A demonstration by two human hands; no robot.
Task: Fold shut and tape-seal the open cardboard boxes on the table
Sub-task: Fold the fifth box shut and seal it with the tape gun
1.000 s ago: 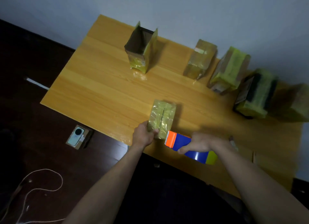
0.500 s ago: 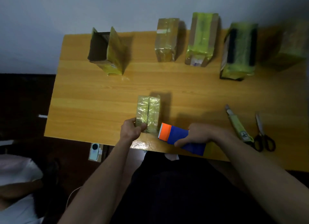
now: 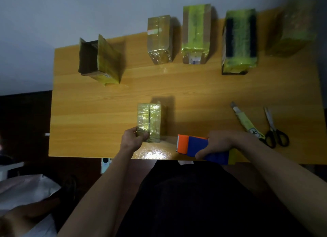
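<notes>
Boxes stand in a row along the far edge of the table (image 3: pixel 194 88) in the head view, the only view given. Four of them look finished: a brown taped box (image 3: pixel 160 38), a green-taped box (image 3: pixel 195 33), a box with dark stripes (image 3: pixel 238 42) and a blurred box (image 3: pixel 293 28) at the far right corner, all with tops folded down and glossy with tape. One open box (image 3: pixel 99 59) near the far left corner has its flaps upright and its dark inside showing, so that one looks not yet folded or sealed.

Near the front edge stands the small box (image 3: pixel 149 122). Its two top flaps are folded together, with a dark seam running down the middle. I judge this the box in hand, closed but with its seam seemingly not yet taped over.

Its near left corner is held by the left hand (image 3: pixel 131 141), thumb and fingers (image 3: pixel 144 136) curled against the box's near end, touching it. Just to the right of the box, apart from it, the right hand (image 3: pixel 217 144) grips a blue and orange tape dispenser (image 3: pixel 194 145), fingers wrapped round its body, orange end toward the box.

By the right edge lie a utility knife (image 3: pixel 245 121) and scissors (image 3: pixel 273 128), untouched.
</notes>
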